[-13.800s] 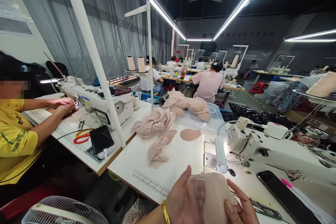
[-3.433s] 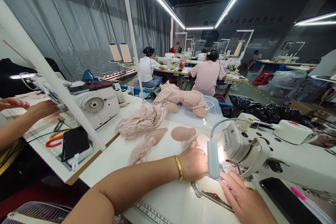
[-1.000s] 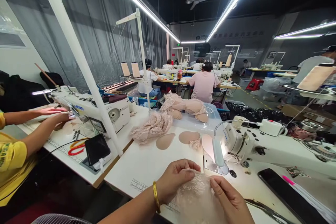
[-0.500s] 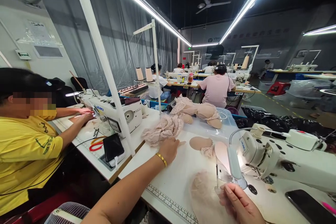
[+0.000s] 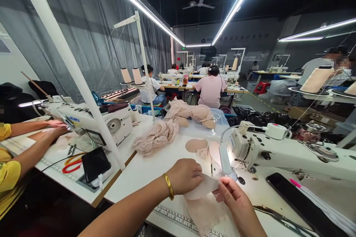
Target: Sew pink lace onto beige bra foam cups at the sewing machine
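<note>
And there it is, JUKI in blue on the left sewing machine (image 5: 79,116), YING across the far wall (image 5: 250,29), and numbers along the near ruler (image 5: 178,219), seemingly reaching 10.

The fabric panel (image 5: 204,188) up front is a plain pale beige and the sheer cloth (image 5: 205,213) under it a soft blush, much like the dusty-pink lace heap (image 5: 157,137) with its openwork pattern; the cup pad (image 5: 195,145) is tan. I notice a gold bracelet (image 5: 168,186) against the white desk (image 5: 143,168), its ruler strip (image 5: 175,215) ticked and numbered in black, then a white sewing machine (image 5: 300,156), a black phone (image 5: 289,200) and a pink-tipped pen (image 5: 296,183). Across the way, the scissors (image 5: 72,163) show orange and red, the sleeve (image 5: 11,172) yellow, the curtain (image 5: 91,26) grey.
</note>
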A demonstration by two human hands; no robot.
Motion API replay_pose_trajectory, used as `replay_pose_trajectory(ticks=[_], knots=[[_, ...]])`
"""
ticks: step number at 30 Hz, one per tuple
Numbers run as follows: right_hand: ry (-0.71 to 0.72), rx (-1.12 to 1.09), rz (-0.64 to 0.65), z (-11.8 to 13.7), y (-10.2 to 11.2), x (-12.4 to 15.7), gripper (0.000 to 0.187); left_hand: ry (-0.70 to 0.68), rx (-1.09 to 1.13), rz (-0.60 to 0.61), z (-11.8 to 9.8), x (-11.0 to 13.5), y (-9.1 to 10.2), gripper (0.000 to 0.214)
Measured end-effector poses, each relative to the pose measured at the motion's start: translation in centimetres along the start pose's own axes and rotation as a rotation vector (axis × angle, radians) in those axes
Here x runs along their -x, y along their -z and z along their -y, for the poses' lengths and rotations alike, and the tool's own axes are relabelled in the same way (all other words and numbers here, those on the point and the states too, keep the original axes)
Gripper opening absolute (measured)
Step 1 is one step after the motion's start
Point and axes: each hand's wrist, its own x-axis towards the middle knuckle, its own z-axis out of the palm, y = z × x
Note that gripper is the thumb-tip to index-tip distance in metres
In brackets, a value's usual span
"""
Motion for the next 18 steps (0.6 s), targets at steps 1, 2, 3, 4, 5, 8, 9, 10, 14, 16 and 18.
replay_pose_trajectory(ticks=[1, 2, 3, 4, 5, 8, 9, 10, 14, 16, 18], knots=[[0.024, 0.038, 0.009, 0.2, -0.1, 0.1, 0.050, -0.009, -0.012, 0.004, 0.0, -0.3, -0.1, 0.017], [0.047, 0.069, 0.020, 0.5, -0.2, 0.3, 0.047, -0.045, -0.016, 0.008, 0.0, -0.6, -0.2, 0.024], [0.065, 0.087, 0.032, 0.8, -0.2, 0.5, 0.046, -0.112, -0.003, 0.022, 0.1, -1.0, -0.1, 0.037], [0.083, 0.108, 0.047, 1.1, -0.2, 0.7, 0.046, -0.204, 0.028, 0.059, 0.1, -1.4, -0.1, 0.054], [0.107, 0.141, 0.070, 1.5, -0.2, 0.9, 0.045, -0.302, 0.078, 0.124, 0.3, -1.9, 0.1, 0.068], [0.204, 0.305, 0.130, 3.2, 0.4, 1.6, 0.045, -0.436, 0.278, 0.423, 0.9, -3.5, 0.8, 0.061], [0.244, 0.376, 0.114, 3.8, 0.7, 1.7, 0.043, -0.416, 0.323, 0.472, 1.1, -4.0, 1.1, 0.049], [0.292, 0.446, 0.070, 4.3, 1.0, 1.8, 0.041, -0.391, 0.350, 0.457, 1.2, -4.3, 1.4, 0.042], [0.622, 0.676, -0.188, 4.1, 2.0, 1.2, 0.016, -0.410, 0.198, -0.010, 1.9, -4.3, 1.7, 0.024], [0.842, 0.783, -0.172, 2.6, 2.5, 0.3, 0.019, -0.479, -0.043, -0.201, 2.4, -3.4, 1.1, 0.012], [0.987, 0.890, -0.057, 0.8, 3.0, -0.7, 0.031, -0.551, -0.315, -0.266, 3.2, -2.2, -0.1, 0.010]])
